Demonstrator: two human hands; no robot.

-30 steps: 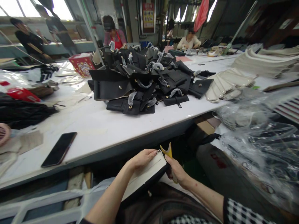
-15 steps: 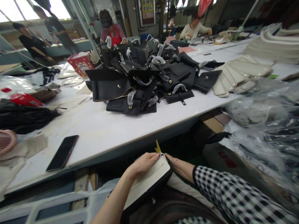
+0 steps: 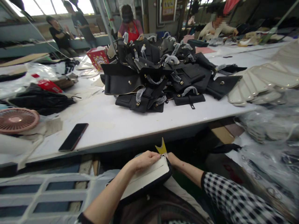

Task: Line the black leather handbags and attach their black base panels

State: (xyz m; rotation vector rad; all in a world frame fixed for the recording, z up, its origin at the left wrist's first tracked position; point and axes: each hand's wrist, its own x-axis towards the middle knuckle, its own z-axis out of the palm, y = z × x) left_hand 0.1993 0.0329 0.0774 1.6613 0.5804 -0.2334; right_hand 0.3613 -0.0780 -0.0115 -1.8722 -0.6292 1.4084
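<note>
Left hand [image 3: 145, 161]: grip closed on cream-faced piece [image 3: 149, 178].
Right hand [image 3: 172, 159]: beside yellow forked tool [image 3: 161, 148]; grip opening indeterminable.

Most fingers of the right hand [image 3: 172, 158] are hidden behind the pale-lined black piece [image 3: 151, 175], as is the lower end of the yellow forked tool [image 3: 161, 148]. At nine o'clock the frame cuts off the pink fan [image 3: 17, 119]; at four o'clock the plastic wrap [image 3: 263, 171] blurs and runs out of view. The poster [image 3: 168, 7] at twelve o'clock is cropped on top, its lettering too small to read.
</note>
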